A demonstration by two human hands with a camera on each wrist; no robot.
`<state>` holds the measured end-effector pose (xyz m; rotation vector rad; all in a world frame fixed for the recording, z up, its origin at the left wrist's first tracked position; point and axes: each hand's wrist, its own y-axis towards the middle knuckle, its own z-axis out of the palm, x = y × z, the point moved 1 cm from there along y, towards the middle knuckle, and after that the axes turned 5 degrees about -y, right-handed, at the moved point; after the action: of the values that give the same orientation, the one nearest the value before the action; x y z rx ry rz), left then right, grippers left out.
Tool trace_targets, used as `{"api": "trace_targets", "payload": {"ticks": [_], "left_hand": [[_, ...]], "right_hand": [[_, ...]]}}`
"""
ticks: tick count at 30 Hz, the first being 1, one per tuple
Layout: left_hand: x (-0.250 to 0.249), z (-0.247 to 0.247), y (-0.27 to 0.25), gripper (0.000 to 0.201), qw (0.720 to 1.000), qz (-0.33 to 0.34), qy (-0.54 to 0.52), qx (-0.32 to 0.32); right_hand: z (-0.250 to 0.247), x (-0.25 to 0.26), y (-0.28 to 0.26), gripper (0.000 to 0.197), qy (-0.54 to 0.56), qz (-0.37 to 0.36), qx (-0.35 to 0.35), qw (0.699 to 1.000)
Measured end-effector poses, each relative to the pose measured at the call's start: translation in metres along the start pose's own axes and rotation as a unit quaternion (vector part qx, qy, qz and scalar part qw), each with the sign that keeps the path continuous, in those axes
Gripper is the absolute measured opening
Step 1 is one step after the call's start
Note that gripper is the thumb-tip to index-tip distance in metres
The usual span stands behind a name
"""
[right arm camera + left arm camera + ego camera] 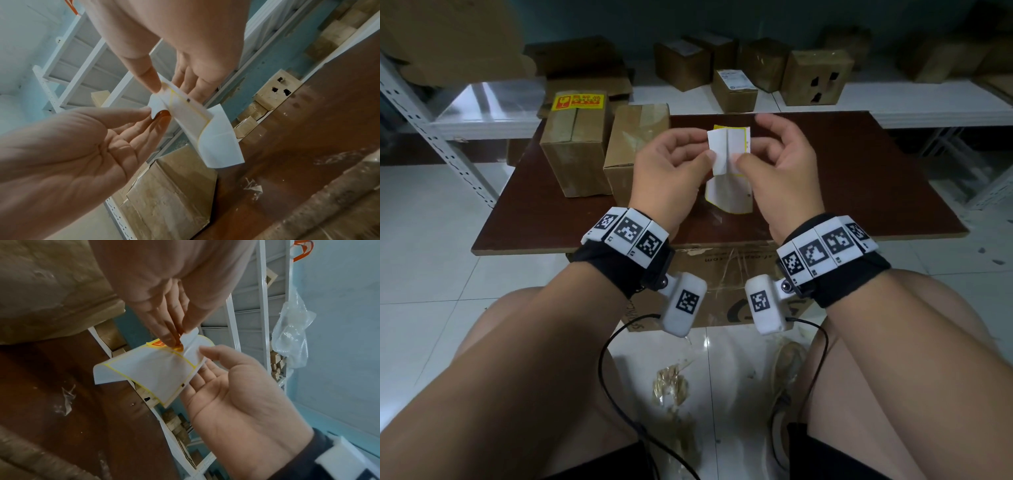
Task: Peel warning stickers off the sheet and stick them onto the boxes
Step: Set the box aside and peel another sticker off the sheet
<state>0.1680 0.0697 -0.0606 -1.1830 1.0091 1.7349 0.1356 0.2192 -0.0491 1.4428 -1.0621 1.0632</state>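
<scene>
Both hands are raised above the dark brown wooden table [825,178], with the white backing sheet with yellow-edged stickers [729,144] between them. The left hand [671,161] pinches the sheet with thumb and fingers. The right hand [777,161] nips a lifted sticker corner. The step in hand is probably the start of the peel; next, a slow pull is needed so the sticker does not tear. Further away stand a plain brown cardboard box [633,137] and a brown cardboard box with a yellow and red sticker [575,144]. The sticker's printed face is mostly hidden.
</scene>
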Motion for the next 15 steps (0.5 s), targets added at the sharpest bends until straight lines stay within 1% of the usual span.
{"api": "trace_targets", "payload": {"ticks": [3, 5, 10, 15], "left_hand": [[-0.0028, 0.0009, -0.0035, 0.023, 1.000, -0.003, -0.009, 0.016], [-0.0045, 0.0023, -0.0051, 0.024, 1.000, -0.005, -0.002, 0.015], [-0.0047, 0.0025, -0.0056, 0.022, 1.000, -0.013, 0.009, 0.011], [-0.0048, 0.0032, -0.0063, 0.017, 1.000, -0.028, 0.003, 0.003]], "right_hand": [[0.0001, -0.0023, 0.0002, 0.020, -0.007, 0.018, -0.013, 1.000], [0.0000, -0.0038, -0.0006, 0.013, -0.012, 0.017, -0.013, 1.000], [-0.0027, -0.0025, 0.0002, 0.010, 0.006, 0.021, -0.021, 1.000], [-0.0028, -0.0033, 0.0007, 0.008, -0.003, 0.019, -0.030, 0.999]]}}
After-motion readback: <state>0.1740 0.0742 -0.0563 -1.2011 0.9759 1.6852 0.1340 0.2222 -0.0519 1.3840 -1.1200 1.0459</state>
